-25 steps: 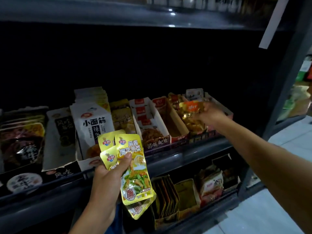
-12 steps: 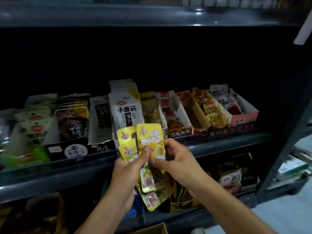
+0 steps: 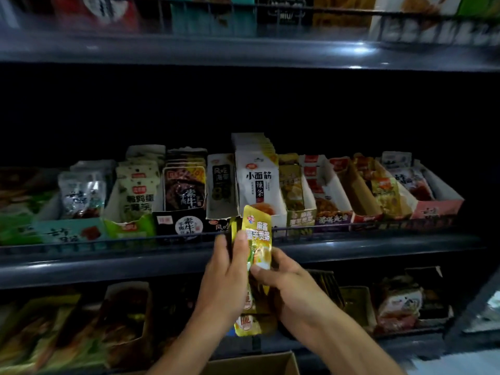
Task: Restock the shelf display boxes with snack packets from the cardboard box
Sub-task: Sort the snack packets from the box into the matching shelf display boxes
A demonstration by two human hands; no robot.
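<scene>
Shelving fills the view in three dark tiers, the middle shelf [image 3: 162, 262] carrying a long row of display boxes behind a low wire rail. Among them stand a tall white box of noodle-stick packets [image 3: 257, 182], a black box [image 3: 184, 212] to its left, a green box [image 3: 135, 209] beyond that, and a pink-fronted box [image 3: 435, 207] at the far right end. The lower shelf [image 3: 405, 345] holds more boxes, blurred and dim. A corner of the cardboard box [image 3: 254, 364] shows at the bottom edge, under the forearms. In front of the rail, both hands meet on a small stack of yellow snack packets [image 3: 257, 234], held upright and covering part of the white box's front. The left hand [image 3: 224, 277] grips the stack from the side; the right hand [image 3: 286, 285] pinches the front packet with its thumb.
</scene>
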